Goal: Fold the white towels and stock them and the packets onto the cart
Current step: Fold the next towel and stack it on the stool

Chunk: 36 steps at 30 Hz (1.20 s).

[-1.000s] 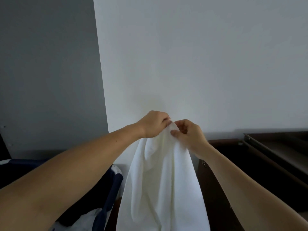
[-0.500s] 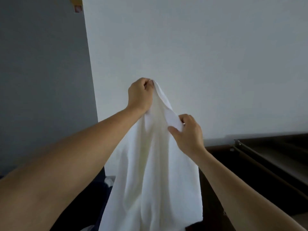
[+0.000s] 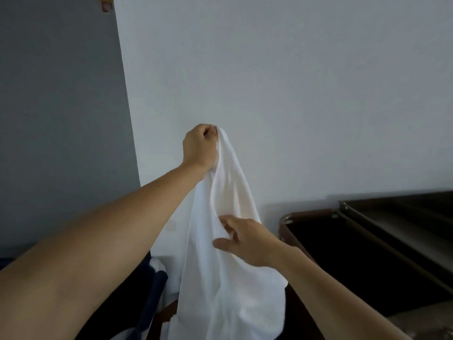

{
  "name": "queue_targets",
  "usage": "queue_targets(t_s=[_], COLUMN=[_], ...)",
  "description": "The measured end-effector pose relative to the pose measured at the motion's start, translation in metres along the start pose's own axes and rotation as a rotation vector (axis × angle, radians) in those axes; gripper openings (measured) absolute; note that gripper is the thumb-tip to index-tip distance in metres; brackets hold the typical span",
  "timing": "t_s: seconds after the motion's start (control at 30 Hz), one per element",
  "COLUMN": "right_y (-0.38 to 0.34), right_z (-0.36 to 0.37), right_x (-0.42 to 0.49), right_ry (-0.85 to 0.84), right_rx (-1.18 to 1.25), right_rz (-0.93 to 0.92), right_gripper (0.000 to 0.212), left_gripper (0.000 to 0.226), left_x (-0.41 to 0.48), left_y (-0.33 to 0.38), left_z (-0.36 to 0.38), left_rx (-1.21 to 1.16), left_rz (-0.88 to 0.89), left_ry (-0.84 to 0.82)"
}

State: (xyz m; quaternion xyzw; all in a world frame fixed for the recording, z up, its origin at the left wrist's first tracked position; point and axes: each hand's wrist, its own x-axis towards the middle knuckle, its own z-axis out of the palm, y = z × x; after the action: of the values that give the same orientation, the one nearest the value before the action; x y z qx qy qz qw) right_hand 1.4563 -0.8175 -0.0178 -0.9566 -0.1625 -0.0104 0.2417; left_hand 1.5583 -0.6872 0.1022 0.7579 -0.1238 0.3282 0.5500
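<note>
Head view: left hand [image 3: 199, 148] holds the towel [image 3: 228, 278] high by a corner; right hand [image 3: 247, 241] cups its edge, grip unclear; best slide down to the next corner.

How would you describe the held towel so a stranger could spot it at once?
Find the pale wall beside the dark cart. In front of it a white towel hangs long from the raised left hand, the right hand touching it lower. Other white cloth lies below, unheld.
</note>
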Motion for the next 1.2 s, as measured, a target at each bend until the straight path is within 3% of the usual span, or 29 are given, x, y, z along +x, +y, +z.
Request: queue_targets(t_s=[0.07,0.17,0.23,0.33,0.4,0.5,0.67,0.8,0.93,1.07,1.2], right_y=[0.004,0.009,0.013,0.007,0.001,-0.005,-0.004,0.010,0.028,0.045,0.066], right_z=[0.002,-0.003,-0.011,-0.015,-0.016,-0.021,-0.030,-0.036,-0.030,-0.008,0.014], right_x=[0.003,0.011,0.017,0.021,0.026,0.032,0.031,0.028,0.014,0.003,-0.004], right_ry=[-0.061,0.180,0.394,0.466,0.520,0.583,0.531,0.417,0.272,0.189,0.123], right_rx=[0.265,0.578,0.413,0.169,0.178,0.207,0.280,0.317,0.169,0.012,0.023], right_rz=[0.072,0.186,0.202,0.218,0.226,0.233,0.310,0.400,0.380,0.380,0.396], right_gripper=[0.045,0.035,0.025,0.028,0.034,0.026,0.006,0.019,0.034,0.035,0.036], left_gripper=[0.022,0.025,0.025,0.027,0.025,0.022,0.025,0.027,0.030,0.030,0.029], left_x=[0.000,-0.004,-0.009,-0.018,-0.023,-0.025,-0.010,0.001,0.017,0.037,0.055], left_y=[0.000,-0.008,-0.016,-0.021,-0.021,-0.019,-0.024,-0.036,-0.045,-0.043,-0.035], left_z=[0.001,0.001,0.003,0.006,0.008,0.006,-0.003,-0.003,-0.009,-0.010,-0.006], left_rx=[0.000,0.022,0.044,0.091,0.107,0.131,0.185,0.245,0.263,0.230,0.175], left_rz=[0.003,0.012,0.019,0.068,0.116,0.161,0.158,0.083,-0.020,-0.098,-0.131], left_ry=[-0.018,-0.047,-0.061,-0.098,-0.129,-0.141,-0.100,-0.076,0.000,0.082,0.146])
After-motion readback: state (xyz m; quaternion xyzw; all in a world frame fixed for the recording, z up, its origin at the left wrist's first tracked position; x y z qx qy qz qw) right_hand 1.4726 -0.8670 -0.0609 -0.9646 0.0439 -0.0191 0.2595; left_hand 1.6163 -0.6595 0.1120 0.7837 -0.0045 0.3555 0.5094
